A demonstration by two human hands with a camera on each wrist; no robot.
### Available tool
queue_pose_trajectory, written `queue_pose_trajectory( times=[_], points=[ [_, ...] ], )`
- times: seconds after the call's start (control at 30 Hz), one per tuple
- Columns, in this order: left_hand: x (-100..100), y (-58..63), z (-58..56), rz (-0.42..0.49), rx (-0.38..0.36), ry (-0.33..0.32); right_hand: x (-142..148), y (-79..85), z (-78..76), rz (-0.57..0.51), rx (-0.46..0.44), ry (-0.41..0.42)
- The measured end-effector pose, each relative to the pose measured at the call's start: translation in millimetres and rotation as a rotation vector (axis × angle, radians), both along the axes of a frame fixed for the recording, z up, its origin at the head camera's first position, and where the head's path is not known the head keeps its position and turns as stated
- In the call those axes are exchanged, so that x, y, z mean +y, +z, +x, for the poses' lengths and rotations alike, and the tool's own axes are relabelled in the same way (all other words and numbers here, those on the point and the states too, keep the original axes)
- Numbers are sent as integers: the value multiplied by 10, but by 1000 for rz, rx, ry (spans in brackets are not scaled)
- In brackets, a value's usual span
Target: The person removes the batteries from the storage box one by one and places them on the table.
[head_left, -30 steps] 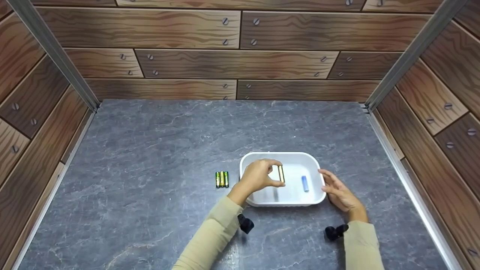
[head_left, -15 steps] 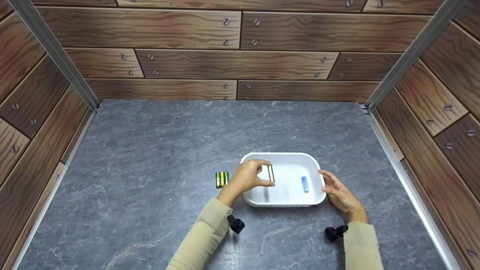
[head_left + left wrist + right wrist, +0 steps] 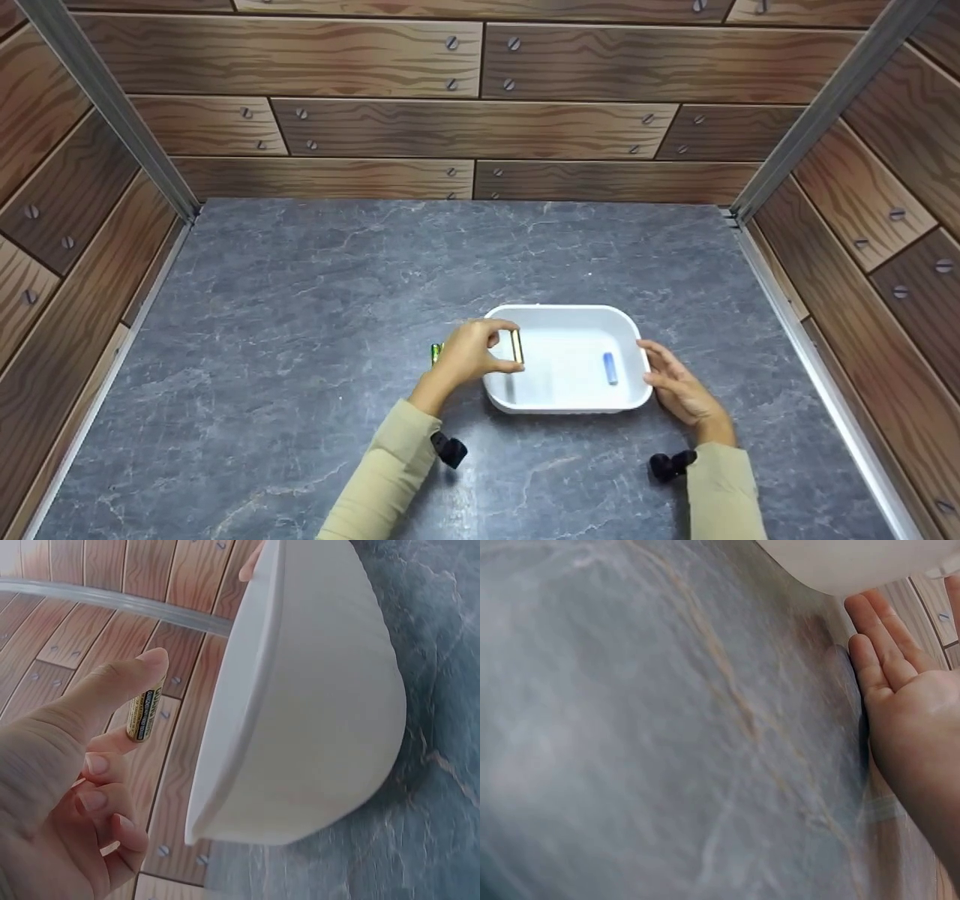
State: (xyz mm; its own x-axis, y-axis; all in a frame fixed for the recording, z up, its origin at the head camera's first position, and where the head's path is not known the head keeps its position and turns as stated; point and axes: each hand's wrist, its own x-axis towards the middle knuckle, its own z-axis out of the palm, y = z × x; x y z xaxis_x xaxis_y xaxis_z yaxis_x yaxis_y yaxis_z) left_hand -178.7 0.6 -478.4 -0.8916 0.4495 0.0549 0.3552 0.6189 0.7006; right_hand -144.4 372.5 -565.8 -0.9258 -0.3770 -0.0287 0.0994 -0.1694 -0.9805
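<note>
Between thumb and forefinger, my left hand point(image 3: 469, 352) pinches a gold and black AA-type battery point(image 3: 517, 346) by its ends, over the left end of a white plastic tray point(image 3: 568, 407). In the left wrist view the battery point(image 3: 144, 714) stands beside the tray's wall point(image 3: 315, 720), with the other fingers loosely bent. My right hand point(image 3: 682, 386) rests its straight fingertips against the tray's right end; the right wrist view has those fingers point(image 3: 885, 637) close under the tray's side. Inside the tray, to the right, lies a blue battery-shaped cylinder point(image 3: 610, 369).
Green and gold batteries point(image 3: 436, 353) lie on the grey marbled table point(image 3: 300, 315) left of the tray, mostly hidden behind my left hand. Wood-patterned walls point(image 3: 472, 127) with metal corner rails surround the table at the back and sides.
My left hand has moved left with the pinched battery, from the tray's middle to its left end, and now covers most of the green batteries. The right hand and tray have stayed put.
</note>
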Motion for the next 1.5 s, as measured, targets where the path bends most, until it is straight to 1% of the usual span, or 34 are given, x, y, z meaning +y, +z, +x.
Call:
queue_pose_trajectory(
  times=[0.23,0.37,0.47,0.77,0.9,1.0,1.13,1.23,1.37,1.43,1.5],
  points=[
    [-109,-33,12,-16,24,6,-17,12,1,16,-43,-49],
    [-173,-72,16,5,21,19,-24,6,-4,10,-51,-47],
    [-239,-85,23,21,14,28,-28,1,-9,7,-45,-38],
    [-466,-77,37,37,-23,61,-61,4,10,9,-21,-74],
    [-583,-98,27,52,-22,80,-72,6,4,-10,19,-49],
    [-682,-143,7,71,-30,98,-73,14,-7,-10,51,-34],
    [-816,-223,-26,116,-63,108,-58,28,-20,27,75,-34],
    [-908,-281,-44,137,-93,110,-31,29,-22,51,91,-16],
    [-1012,-342,-60,131,-115,120,0,22,-18,54,110,8],
    [-1056,-367,-64,123,-124,127,2,18,-14,49,120,5],
    [-1094,-399,-69,112,-133,138,-9,11,-9,41,117,-19]
  ],
)
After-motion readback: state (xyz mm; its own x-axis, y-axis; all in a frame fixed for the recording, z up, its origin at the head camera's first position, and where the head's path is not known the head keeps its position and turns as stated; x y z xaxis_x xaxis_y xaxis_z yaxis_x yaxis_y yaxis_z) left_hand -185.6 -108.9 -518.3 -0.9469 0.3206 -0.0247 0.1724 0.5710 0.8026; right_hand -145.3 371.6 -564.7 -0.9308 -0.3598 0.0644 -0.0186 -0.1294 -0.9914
